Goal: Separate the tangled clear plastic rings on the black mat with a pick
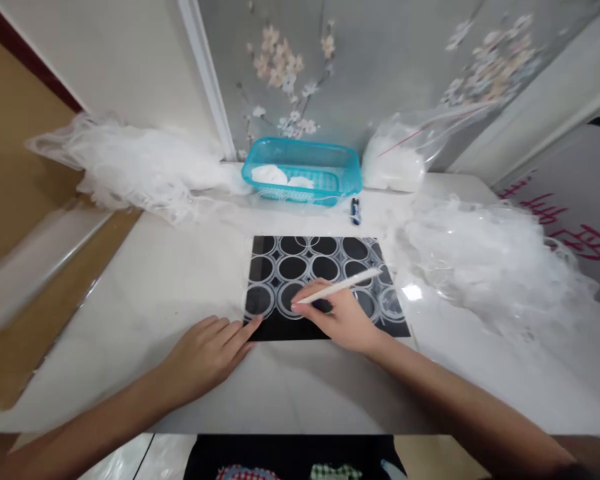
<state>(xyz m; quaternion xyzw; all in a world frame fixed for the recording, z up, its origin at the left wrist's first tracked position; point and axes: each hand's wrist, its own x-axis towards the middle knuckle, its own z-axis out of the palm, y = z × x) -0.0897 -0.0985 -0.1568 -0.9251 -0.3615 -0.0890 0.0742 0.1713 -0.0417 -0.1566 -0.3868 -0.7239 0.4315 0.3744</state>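
Observation:
A black sheet [280, 330] patterned with rows of pale rings lies flat on the white table. My right hand [347, 320] is closed around a slim white pen-like stick [343, 285], its lower end at a ring in the front row and its upper end slanting up to the right. Whether that lower end has a point or blade is too small to make out. My left hand [210, 350] rests on the table at the sheet's front left corner, holding nothing. Its index finger is stretched onto the sheet's edge.
Behind the sheet stands a turquoise plastic basket [303, 150] with white pieces inside, beside a clear bag [395, 157] of white material. A small dark blue object [356, 211] lies before them. Tangled translucent white strips are heaped at left [145, 163] and right [485, 253].

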